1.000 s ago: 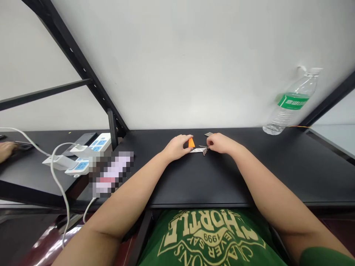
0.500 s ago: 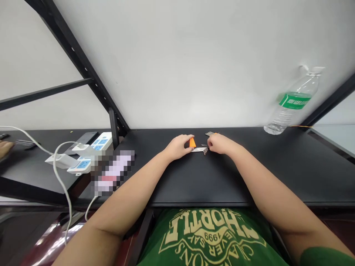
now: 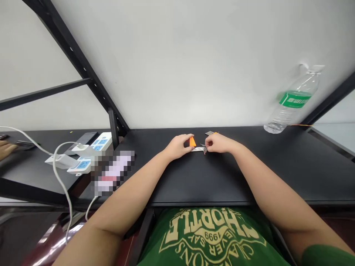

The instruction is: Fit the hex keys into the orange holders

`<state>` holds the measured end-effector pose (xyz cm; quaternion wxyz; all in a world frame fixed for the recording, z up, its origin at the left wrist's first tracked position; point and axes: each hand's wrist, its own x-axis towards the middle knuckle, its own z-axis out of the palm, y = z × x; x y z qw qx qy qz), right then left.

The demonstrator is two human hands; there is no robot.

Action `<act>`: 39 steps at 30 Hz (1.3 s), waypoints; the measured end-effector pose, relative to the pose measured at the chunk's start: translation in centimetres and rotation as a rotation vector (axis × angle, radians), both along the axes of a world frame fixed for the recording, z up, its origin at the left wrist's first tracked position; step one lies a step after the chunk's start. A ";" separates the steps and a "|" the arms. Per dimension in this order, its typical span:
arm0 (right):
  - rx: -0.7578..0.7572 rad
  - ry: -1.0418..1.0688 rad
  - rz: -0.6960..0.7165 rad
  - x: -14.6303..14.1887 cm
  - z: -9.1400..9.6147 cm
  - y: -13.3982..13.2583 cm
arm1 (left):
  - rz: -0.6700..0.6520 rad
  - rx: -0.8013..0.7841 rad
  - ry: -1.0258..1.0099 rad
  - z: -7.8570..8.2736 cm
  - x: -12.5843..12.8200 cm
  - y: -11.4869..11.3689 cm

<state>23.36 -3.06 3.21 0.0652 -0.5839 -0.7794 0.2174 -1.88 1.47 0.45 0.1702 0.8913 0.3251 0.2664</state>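
Observation:
My left hand (image 3: 177, 147) is closed around an orange hex key holder (image 3: 192, 142), thumb at the near side and fingers at the far side. Several silver hex keys (image 3: 199, 149) stick out of it to the right, their bent ends beside my other hand. With its fingertips pinched together, my right hand (image 3: 217, 143) grips a thin hex key (image 3: 203, 145) just right of the holder; most of that key is hidden. Behind my right hand lies a second set of hex keys (image 3: 209, 133), its orange part mostly covered.
A clear plastic bottle (image 3: 291, 101) with a green label leans by the wall at right. Left are a phone (image 3: 115, 171), a white power strip (image 3: 102, 142) with plugs and cables, and a black shelf frame (image 3: 113, 122). Another person's hand (image 3: 6, 148) shows at far left.
My right hand has shifted slightly left with the thin hex key, closer to the holder. My left hand stays in place. The other person's hand at far left has come further into view.

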 end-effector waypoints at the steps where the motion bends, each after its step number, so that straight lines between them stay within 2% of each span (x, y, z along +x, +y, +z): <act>1: 0.024 0.009 -0.013 0.0 0.0 0.1 | -0.002 -0.001 -0.001 0.0 0.0 0.0; 6: 0.125 -0.129 -0.117 0.3 -0.7 0.6 | -0.013 -0.009 0.000 -0.2 0.0 0.1; 14: 0.065 -0.204 -0.079 0.7 -1.4 1.2 | -0.011 -0.013 0.005 -0.2 -0.1 0.2; 22: 0.055 -0.191 -0.057 0.4 -0.2 0.5 | -0.014 -0.018 0.000 0.0 0.0 0.0; 27: 0.055 -0.151 0.026 -0.2 0.5 -0.2 | -0.007 -0.022 -0.004 -0.1 -0.1 0.1; 33: 0.178 -0.165 -0.080 -0.3 0.1 0.2 | -0.016 -0.023 0.000 -0.1 -0.2 0.1; 39: 0.016 -0.144 -0.166 0.1 -0.3 0.4 | -0.003 -0.044 0.000 -0.1 0.0 0.0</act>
